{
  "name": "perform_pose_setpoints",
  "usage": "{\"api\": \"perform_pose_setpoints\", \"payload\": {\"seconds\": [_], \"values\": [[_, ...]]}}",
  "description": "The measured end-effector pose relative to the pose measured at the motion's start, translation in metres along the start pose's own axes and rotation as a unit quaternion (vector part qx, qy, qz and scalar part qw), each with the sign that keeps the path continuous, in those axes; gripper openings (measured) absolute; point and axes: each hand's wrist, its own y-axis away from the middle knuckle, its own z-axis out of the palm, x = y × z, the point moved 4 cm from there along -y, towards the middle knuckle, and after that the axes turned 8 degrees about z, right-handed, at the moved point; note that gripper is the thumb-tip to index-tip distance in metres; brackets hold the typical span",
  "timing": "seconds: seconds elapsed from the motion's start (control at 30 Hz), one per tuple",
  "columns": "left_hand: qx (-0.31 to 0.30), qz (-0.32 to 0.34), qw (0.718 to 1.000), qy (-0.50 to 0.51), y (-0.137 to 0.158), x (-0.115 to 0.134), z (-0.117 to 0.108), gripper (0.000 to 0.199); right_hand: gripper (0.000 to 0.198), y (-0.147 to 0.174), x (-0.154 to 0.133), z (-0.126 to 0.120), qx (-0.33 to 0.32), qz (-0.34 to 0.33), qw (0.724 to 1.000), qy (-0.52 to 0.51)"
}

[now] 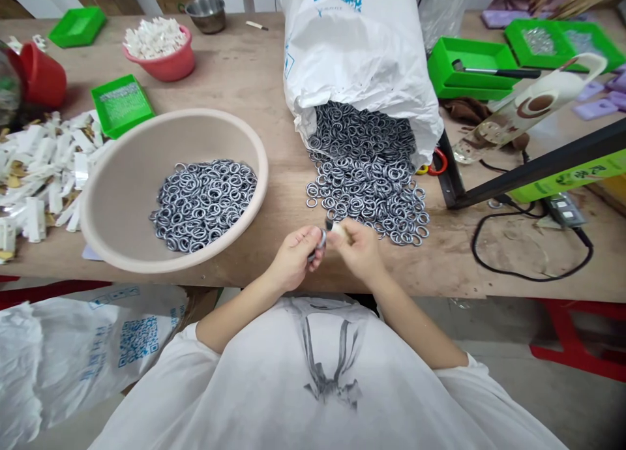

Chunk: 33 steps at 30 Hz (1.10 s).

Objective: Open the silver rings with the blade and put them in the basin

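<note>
My left hand (292,259) is closed, pinching a grey ring (321,239) near the table's front edge. More of something dark shows under its fingers. Close beside it, my right hand (360,249) is closed round a small tool (337,229) with a pale body and a dark end, blurred by motion; its kind is unclear. Just beyond my hands lies a loose pile of grey rings (372,189), spilling from the mouth of a white woven sack (357,52). To the left, a large beige basin (117,176) holds many similar rings.
White plastic pieces (39,169) are heaped at far left. Behind the basin are a green tray (122,104) and a red bowl (169,62) of white parts. At right stand a black metal frame (533,163), a cable (528,277) and a clear bottle (518,117). Another person's hands (562,0) work at far right.
</note>
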Motion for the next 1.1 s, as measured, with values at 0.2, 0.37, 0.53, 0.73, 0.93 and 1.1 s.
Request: {"api": "perform_pose_setpoints", "payload": {"seconds": [0.2,0.37,0.53,0.73,0.93,1.1], "values": [[-0.020,-0.009,1.000,-0.015,0.003,-0.004,-0.016,0.045,0.035,-0.044,0.038,-0.029,0.117,0.126,0.960,0.219],[0.041,-0.011,0.999,0.025,-0.004,-0.001,-0.035,0.038,0.032,-0.054,0.039,-0.012,0.050,0.136,0.916,0.373],[0.104,-0.035,0.993,0.054,-0.008,-0.003,-0.048,0.023,0.029,-0.050,0.038,0.006,-0.011,0.101,0.920,0.379],[0.138,-0.053,0.987,0.061,-0.016,-0.006,-0.051,0.022,0.032,-0.048,0.033,0.011,-0.019,0.049,0.937,0.344],[0.143,-0.010,0.990,0.011,-0.019,-0.004,-0.052,0.041,0.018,-0.053,0.036,0.013,-0.039,0.059,0.950,0.304],[0.116,0.049,0.990,-0.063,-0.025,-0.010,-0.038,0.048,0.021,-0.047,0.031,0.013,-0.043,0.098,0.993,-0.042]]}}
